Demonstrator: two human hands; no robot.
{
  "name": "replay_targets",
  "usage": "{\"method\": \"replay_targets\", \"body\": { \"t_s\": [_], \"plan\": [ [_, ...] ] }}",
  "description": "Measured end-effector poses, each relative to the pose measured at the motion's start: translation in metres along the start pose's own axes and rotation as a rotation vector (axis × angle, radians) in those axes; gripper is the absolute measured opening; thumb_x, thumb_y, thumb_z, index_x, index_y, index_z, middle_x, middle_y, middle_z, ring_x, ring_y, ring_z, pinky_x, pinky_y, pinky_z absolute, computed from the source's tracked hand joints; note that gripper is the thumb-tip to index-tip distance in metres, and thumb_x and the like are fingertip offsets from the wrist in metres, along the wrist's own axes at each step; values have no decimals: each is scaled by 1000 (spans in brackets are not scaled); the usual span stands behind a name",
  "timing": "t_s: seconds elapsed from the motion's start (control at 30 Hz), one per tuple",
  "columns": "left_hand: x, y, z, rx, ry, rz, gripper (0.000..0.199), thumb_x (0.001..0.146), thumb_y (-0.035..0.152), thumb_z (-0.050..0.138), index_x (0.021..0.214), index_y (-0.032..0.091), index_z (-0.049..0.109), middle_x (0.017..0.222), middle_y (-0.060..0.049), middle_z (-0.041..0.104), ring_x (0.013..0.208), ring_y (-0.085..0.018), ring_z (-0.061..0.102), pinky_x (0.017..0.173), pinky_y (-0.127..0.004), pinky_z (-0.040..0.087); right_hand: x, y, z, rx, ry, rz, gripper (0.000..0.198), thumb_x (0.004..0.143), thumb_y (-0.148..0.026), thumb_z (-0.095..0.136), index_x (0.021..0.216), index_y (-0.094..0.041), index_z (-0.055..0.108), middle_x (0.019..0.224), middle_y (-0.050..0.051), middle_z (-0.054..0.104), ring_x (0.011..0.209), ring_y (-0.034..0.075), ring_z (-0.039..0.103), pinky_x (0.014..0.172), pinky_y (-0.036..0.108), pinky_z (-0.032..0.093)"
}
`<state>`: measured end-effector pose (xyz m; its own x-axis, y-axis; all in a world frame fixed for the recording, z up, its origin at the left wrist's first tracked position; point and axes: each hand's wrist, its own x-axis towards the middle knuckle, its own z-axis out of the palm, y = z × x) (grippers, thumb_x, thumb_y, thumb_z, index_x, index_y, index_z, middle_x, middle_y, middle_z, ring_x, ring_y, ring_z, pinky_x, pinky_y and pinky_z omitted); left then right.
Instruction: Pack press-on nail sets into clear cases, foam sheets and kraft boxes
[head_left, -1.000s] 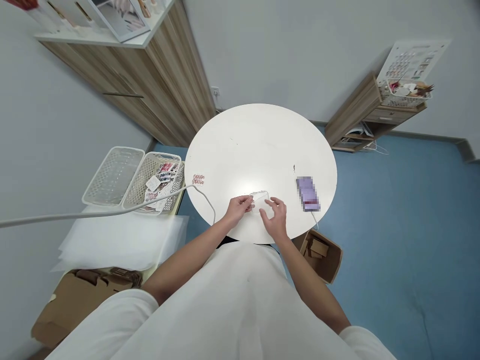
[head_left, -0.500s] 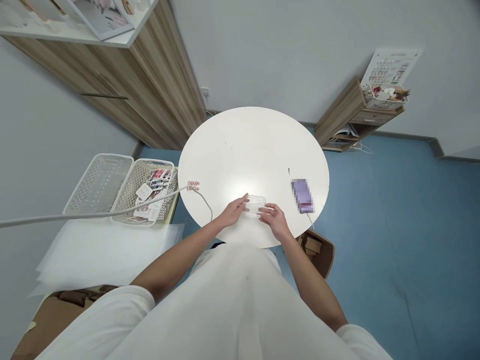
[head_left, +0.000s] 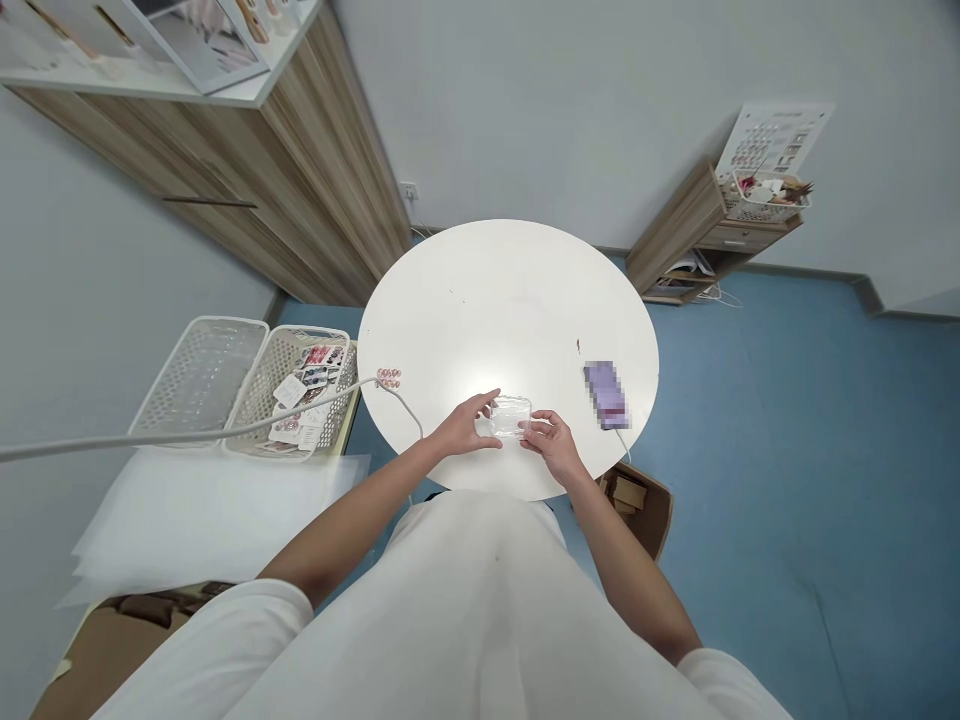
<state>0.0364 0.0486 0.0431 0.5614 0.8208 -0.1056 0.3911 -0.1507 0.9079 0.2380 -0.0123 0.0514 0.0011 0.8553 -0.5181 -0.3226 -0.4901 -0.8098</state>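
Note:
A clear, shallow plastic case [head_left: 511,415] is near the front edge of the white round table [head_left: 517,290]. My right hand [head_left: 553,441] grips its right side between thumb and fingers. At the case's left side is my left hand [head_left: 466,426], its thumb and forefinger spread wide apart. Whether the left fingertips touch the case I cannot tell. Further left on the table lies a small set of pink pieces [head_left: 388,378] in rows, too small to make out fully.
A blurred purple phone-like object [head_left: 606,394] with a cable lies on the table's right. A white cable [head_left: 330,400] crosses the left side. White baskets [head_left: 234,412], one holding cards, stand left. An open cardboard box [head_left: 660,515] is below the table's right edge.
My left hand has opened, its thumb moving down away from the forefinger at the case's left side. The right hand stays on the case. The whole view has shifted slightly.

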Motion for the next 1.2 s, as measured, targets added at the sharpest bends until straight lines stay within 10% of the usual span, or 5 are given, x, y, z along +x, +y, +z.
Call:
{"method": "replay_targets", "body": {
  "t_s": [0.3,0.5,1.2],
  "plan": [
    [-1,12,-4,42,45,30,76,54,35,75,124,24,47,96,-4,58,80,-16,53,80,-32,44,-2,-5,-5,-120,-80,-89,48,60,-36,74,100,-25,50,101,5,65,84,18,65,83,44,51],
    [-4,11,-5,-43,67,49,70,52,33,75,117,21,53,97,-4,61,78,-15,55,73,-29,45,1,-11,-8,-415,-189,-367,74,51,-29,80,117,-29,47,146,7,26,125,23,41,101,45,37],
    [-12,18,-5,-229,-61,-38,64,55,30,76,115,23,59,72,2,53,66,-10,47,64,-24,41,-1,-3,0,-490,-168,-542,48,56,-24,74,101,-24,58,114,8,54,113,25,51,91,41,45]
  ]
}}
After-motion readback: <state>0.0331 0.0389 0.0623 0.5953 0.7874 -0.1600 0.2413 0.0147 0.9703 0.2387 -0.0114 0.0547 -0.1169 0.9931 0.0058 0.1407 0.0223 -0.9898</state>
